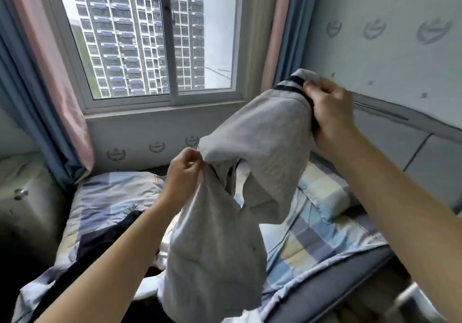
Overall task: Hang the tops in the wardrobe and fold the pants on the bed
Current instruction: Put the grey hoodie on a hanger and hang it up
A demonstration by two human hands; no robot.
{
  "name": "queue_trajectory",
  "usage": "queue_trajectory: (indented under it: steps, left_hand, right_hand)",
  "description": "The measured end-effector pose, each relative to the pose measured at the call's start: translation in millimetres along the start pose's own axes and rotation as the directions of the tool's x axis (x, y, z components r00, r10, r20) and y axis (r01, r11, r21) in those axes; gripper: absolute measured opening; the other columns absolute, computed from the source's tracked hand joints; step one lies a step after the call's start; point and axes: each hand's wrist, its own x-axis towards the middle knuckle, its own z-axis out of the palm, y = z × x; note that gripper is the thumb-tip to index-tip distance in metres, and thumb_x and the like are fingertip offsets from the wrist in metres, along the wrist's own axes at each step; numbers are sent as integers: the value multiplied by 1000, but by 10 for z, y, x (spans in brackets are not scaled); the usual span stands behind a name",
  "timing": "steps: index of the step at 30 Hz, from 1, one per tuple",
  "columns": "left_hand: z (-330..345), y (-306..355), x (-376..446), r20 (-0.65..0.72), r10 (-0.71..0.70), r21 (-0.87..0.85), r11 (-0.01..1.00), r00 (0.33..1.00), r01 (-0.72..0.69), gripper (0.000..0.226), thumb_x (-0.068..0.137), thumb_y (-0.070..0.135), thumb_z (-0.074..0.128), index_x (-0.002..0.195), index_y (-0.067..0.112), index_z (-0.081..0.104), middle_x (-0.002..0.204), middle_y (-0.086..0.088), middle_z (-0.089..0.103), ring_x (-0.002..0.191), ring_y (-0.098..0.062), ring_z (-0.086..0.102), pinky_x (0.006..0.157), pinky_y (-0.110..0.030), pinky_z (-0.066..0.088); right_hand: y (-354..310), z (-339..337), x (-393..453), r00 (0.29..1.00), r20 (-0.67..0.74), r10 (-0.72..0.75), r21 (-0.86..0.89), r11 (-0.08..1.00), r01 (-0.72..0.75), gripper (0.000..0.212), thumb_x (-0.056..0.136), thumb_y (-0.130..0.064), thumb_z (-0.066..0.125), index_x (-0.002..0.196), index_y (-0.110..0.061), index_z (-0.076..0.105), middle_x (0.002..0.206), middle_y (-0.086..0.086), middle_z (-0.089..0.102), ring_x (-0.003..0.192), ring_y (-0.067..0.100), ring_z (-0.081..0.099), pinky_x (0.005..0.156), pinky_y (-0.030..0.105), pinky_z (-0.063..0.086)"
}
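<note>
Both hands, left [186, 170] and right [330, 107], grip grey garment [250, 147] above bed [325, 235].

soft daylight from the window [160, 35]; wide-angle bending at edges, lower right corner blurred.

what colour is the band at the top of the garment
Dark navy stripes on pale grey band, clearest in the head view, by the right hand.

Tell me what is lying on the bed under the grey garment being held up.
Under the grey garment, held up by the left hand and right hand, the checked quilt shows, with white cloth and a dark garment. The rest is covered.
</note>
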Motion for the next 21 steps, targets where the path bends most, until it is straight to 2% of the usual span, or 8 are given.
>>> queue_trajectory:
  steps: [5, 8, 10, 12, 14, 16, 18, 21]
  left_hand:
    - [371, 399, 37, -3, -139, -352, 927, 990, 129, 22, 99, 14, 53, 79, 21, 57, 72, -1, 58, 65, -17, 56, 57, -31, 48]
    - [751, 582, -62, 63, -187, -501, 844, 980, 193, 28, 101, 15, 50, 75, 23, 58, 66, 1, 58, 58, -15, 53, 50, -29, 41]
    - [965, 727, -140, 98, -207, -594, 773, 973, 224, 27, 101, 13, 50, 77, 21, 59, 64, 3, 60, 55, -13, 55, 50, -26, 47]
    - [1181, 922, -229, 146, -207, -648, 719, 967, 252, 23, 101, 13, 50, 80, 17, 59, 60, 4, 62, 50, -9, 57, 48, -21, 50]
    - [1397, 1120, -340, 204, -186, -643, 715, 961, 274, 22, 100, 14, 51, 81, 16, 61, 59, 4, 62, 49, -9, 58, 48, -20, 50]
    - [1623, 1309, -513, 278, -141, -603, 744, 950, 287, 23, 99, 15, 53, 79, 17, 64, 61, 4, 62, 51, -9, 56, 49, -20, 49]
    - [1836, 1487, -719, 373, -72, -564, 774, 925, 288, 26, 99, 16, 54, 75, 19, 66, 62, 4, 62, 53, -8, 56, 49, -19, 48]
    - [2095, 1714, -1055, 560, 24, -491, 815, 828, 309, 24, 94, 18, 59, 72, 23, 69, 67, 5, 64, 55, -7, 59, 50, -18, 49]
  right_hand:
    - [113, -920, -67, 995, -97, 12, -15, 1000, -13, 25, 87, -3, 51, 94, -11, 73, 101, 15, 72, 97, 29, 69, 87, 38, 56]
    - [172, -1405, -163, 971, -47, 233, -3, 972, -233, 31, 79, -11, 42, 59, -24, 61, 66, 6, 60, 61, 17, 58, 53, 23, 46]
    - [265, -1742, -248, 869, 61, 491, 35, 869, -493, 25, 77, -25, 37, 57, -25, 53, 63, 5, 48, 57, 20, 46, 53, 24, 35]
    - [376, -2128, -354, 683, 206, 701, -17, 700, -714, 55, 86, -45, 33, 56, -16, 68, 64, 11, 64, 58, 27, 61, 57, 26, 48]
    - [542, -2476, -469, 497, 296, 816, -115, 547, -829, 87, 89, -71, 19, 85, -7, 78, 95, 18, 73, 86, 33, 71, 76, 39, 55]
    - [708, -2725, -560, 362, 292, 885, -195, 425, -884, 105, 84, -81, 9, 111, 0, 70, 119, 22, 65, 112, 39, 61, 102, 49, 40]
    - [768, -2854, -604, 304, 287, 908, -114, 348, -931, 107, 85, -79, 10, 109, 8, 68, 118, 27, 64, 107, 41, 63, 101, 50, 39]
    - [769, -2992, -579, 283, 307, 909, 139, 251, -958, 93, 96, -63, 25, 92, 21, 66, 91, 31, 68, 79, 40, 70, 78, 44, 54]
